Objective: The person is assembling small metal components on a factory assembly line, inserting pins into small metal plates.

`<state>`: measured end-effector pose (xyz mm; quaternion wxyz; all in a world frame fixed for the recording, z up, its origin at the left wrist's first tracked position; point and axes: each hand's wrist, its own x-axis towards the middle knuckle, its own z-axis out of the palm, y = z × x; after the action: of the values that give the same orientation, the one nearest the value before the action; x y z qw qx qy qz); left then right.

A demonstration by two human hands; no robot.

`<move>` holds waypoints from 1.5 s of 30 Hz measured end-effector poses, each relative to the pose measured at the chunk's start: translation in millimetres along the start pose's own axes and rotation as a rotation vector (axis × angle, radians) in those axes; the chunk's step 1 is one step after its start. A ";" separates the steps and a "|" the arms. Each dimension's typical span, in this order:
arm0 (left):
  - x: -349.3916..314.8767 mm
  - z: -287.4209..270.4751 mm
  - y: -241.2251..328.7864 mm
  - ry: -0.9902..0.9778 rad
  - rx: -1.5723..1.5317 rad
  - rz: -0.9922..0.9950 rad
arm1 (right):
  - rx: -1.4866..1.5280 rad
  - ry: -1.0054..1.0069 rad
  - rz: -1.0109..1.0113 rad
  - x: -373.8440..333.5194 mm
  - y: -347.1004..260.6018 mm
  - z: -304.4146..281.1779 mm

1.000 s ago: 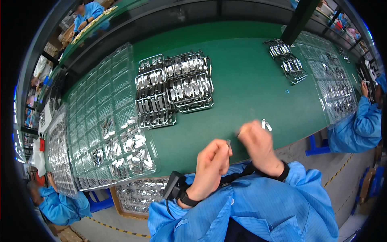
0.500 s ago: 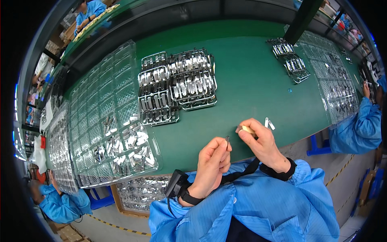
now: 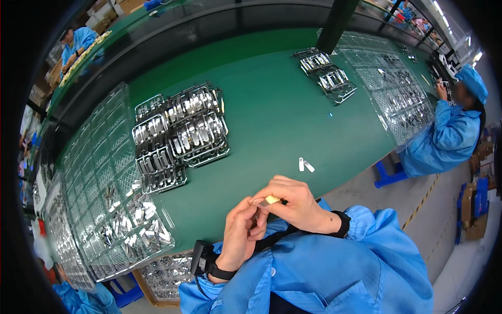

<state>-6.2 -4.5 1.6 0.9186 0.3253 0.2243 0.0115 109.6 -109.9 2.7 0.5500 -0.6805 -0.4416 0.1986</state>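
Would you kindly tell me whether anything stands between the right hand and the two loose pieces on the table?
Nothing visible does: only the table shows between the right hand and the loose pieces. The hand does, however, hold a yellow item.

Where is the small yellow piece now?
In the head view's lower middle, the small yellow piece is held in the right hand, close beside the left hand.
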 end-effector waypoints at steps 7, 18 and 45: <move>1.7 -4.9 -2.1 -0.037 -0.012 0.044 | -0.520 0.106 -0.077 -3.9 7.4 -51.9; 5.7 -1.7 0.1 -0.012 0.029 0.065 | -0.815 -0.013 -0.180 -5.4 28.8 -81.6; 17.3 5.7 -9.7 0.046 0.010 0.097 | -0.617 0.219 -0.579 -0.9 17.3 -7.2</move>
<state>10.6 -12.6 -7.3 0.9098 0.3401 0.2295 0.0621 121.2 -114.8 -11.3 0.3975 -0.6782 -0.5918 -0.1781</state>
